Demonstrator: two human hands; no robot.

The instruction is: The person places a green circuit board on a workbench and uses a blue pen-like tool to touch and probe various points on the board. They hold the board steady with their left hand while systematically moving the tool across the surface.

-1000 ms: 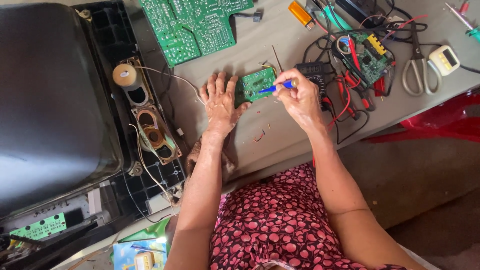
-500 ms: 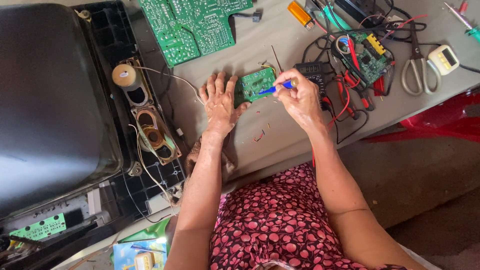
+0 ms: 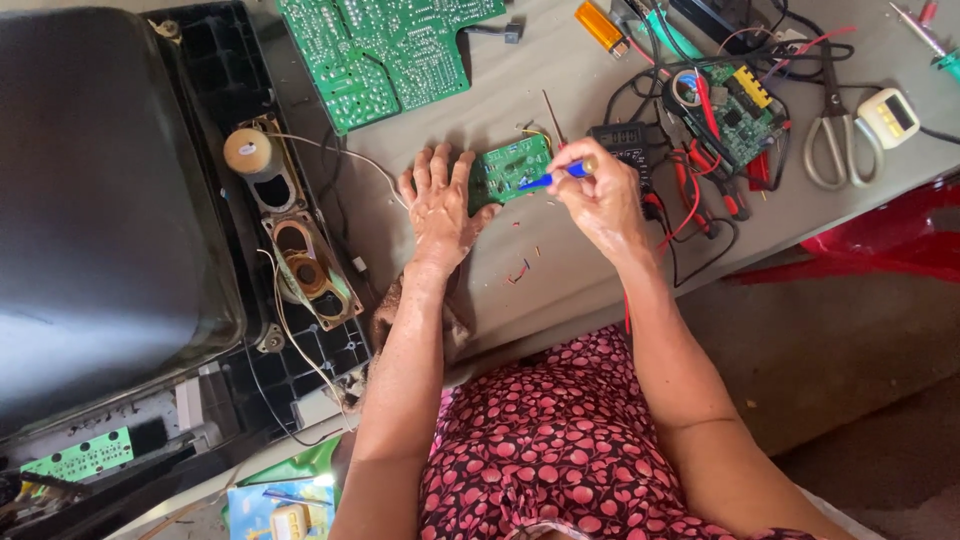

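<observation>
A small green circuit board (image 3: pixel 512 167) lies on the grey table (image 3: pixel 560 270). My left hand (image 3: pixel 438 205) rests flat beside it, fingers spread, thumb touching the board's left edge. My right hand (image 3: pixel 598 195) grips a blue-handled tool (image 3: pixel 556 177) like a pen, its tip on the board's surface.
A large green circuit board (image 3: pixel 385 45) lies at the back. An old television (image 3: pixel 100 200) lies face down at left with speakers (image 3: pixel 300 260) exposed. Right of the hands are a multimeter (image 3: pixel 625 145), tangled red and black wires (image 3: pixel 700 190), another board (image 3: pixel 735 110), scissors (image 3: pixel 830 130).
</observation>
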